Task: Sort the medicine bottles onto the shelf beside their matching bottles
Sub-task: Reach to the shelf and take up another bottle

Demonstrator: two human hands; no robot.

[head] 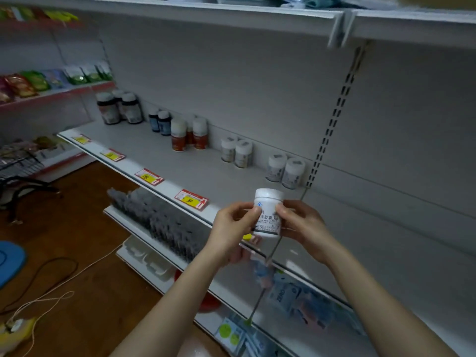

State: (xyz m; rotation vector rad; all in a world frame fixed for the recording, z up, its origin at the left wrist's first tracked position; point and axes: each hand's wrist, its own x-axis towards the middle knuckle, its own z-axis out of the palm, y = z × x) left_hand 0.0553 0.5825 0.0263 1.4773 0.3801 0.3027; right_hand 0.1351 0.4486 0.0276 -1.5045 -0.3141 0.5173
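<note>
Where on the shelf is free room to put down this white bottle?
Free: the front strip of the grey metal shelf, between the bottle row and the red-and-yellow price tags; the gap between the white-capped bottle pair and the next pair rightward. Crowded: the back left, around the dark brown bottles.

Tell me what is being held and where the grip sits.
A small white plastic medicine bottle with a printed label, upright. The left hand pinches its left side, the right hand its right side, below the cap.
</note>
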